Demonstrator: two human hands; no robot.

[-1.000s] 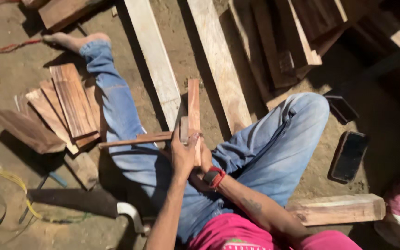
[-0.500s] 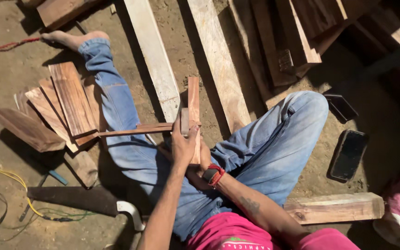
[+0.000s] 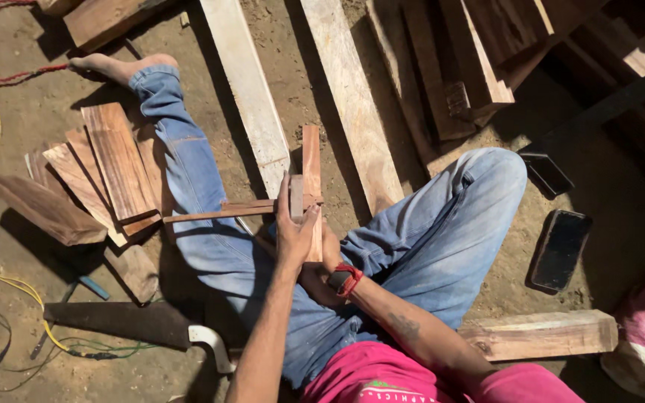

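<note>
We see our left hand [image 3: 293,235] in the middle of the frame. Its fingers are pressed flat against a short upright wood piece [image 3: 312,183], and the thumb side pinches it together with a thin wood strip [image 3: 218,212] that runs off to the left across our leg. Our right hand [image 3: 321,277] sits just under the left one, with a red band at the wrist. It wraps around the low end of the upright piece, but we cannot tell how tight, because the left hand covers most of it.

The two pieces make a cross shape over our lap. If the left grip gets loose, the thin strip could swing or slide off, because only one end is held. The strip looks thin, so a hard push could snap it or pinch a finger.

To the left of the frame a pile of flat boards [image 3: 106,175] lies on the dirt floor [image 3: 24,134]. At the lower left lies a hand saw [image 3: 128,322], beside some yellow and green wires [image 3: 9,298]. Long pale planks [image 3: 248,89] lie at the top. At the right lies a dark phone [image 3: 559,250], and below it a thick wood block [image 3: 539,334].

We see no boxes or signs. There is only a small white print on our pink shirt [image 3: 382,377] at the bottom.
</note>
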